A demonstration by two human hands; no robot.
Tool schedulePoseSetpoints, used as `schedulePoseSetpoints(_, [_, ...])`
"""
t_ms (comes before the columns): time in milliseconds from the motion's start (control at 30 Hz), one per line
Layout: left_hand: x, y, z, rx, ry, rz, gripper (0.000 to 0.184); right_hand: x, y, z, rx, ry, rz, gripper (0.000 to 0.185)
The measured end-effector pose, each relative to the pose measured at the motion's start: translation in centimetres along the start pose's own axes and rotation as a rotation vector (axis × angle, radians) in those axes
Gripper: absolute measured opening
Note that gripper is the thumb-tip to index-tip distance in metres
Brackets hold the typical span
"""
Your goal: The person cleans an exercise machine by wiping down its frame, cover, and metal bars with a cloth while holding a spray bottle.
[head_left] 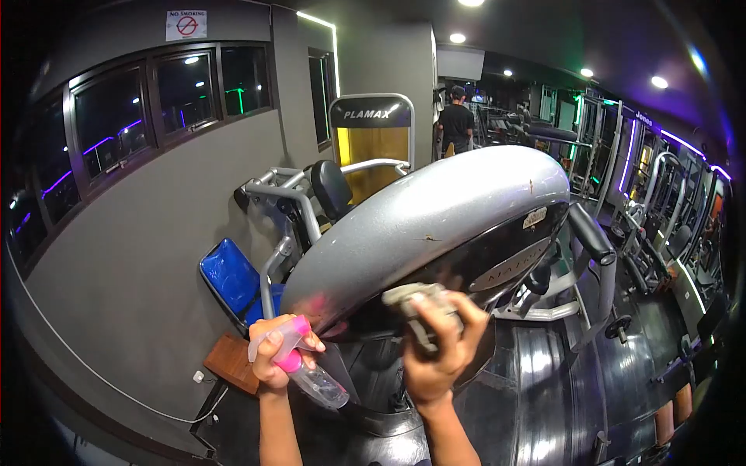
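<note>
My left hand (272,356) is wrapped round the neck of a clear spray bottle (320,386) with a pink and whitish trigger head. The bottle tilts down to the right, its nozzle toward the machine. In my right hand (441,346) is a crumpled greyish cloth (416,299), gripped between the fingers. Both hands are in front of a large gym machine (420,206) with a curved silver cover and a black side panel. I cannot tell whether the cloth touches the panel. Small marks show on the silver surface.
A blue chair (229,272) and a wooden block (231,363) stand at the left wall. Behind is another machine (371,116) marked PLAMAX. A person (456,123) in dark clothes stands farther back. More gym equipment (668,210) lines the right side.
</note>
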State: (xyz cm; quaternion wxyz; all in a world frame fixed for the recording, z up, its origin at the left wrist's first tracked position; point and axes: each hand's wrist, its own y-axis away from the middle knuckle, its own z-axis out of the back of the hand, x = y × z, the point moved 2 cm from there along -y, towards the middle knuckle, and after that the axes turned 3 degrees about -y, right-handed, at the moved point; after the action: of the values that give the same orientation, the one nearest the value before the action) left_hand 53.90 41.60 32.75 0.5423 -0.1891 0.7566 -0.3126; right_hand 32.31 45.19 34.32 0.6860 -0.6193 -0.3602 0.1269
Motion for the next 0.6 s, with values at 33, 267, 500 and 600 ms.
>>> schedulePoseSetpoints(33, [-0.1, 0.1, 0.1, 0.002, -0.001, 0.008, 0.053, 0.4, 1.0, -0.3, 0.055, -0.039, 0.000, 0.051])
schedulePoseSetpoints(267, [0.0, 0.6, -0.1, -0.003, -0.126, 0.009, 0.057, -2.5, 2.2, 0.8, 0.085, -0.070, 0.099, 0.054])
schedulePoseSetpoints(500, [1.1, 1.8, 0.2, 0.000, -0.068, 0.028, 0.051, -3.0, 2.4, 0.9, -0.134, -0.026, -0.111, 0.050])
schedulePoseSetpoints(600, [1.1, 2.1, 0.1, -0.030, -0.095, 0.041, 0.051, -1.5, 5.0, -1.2, 0.008, -0.165, 0.008, 0.044])
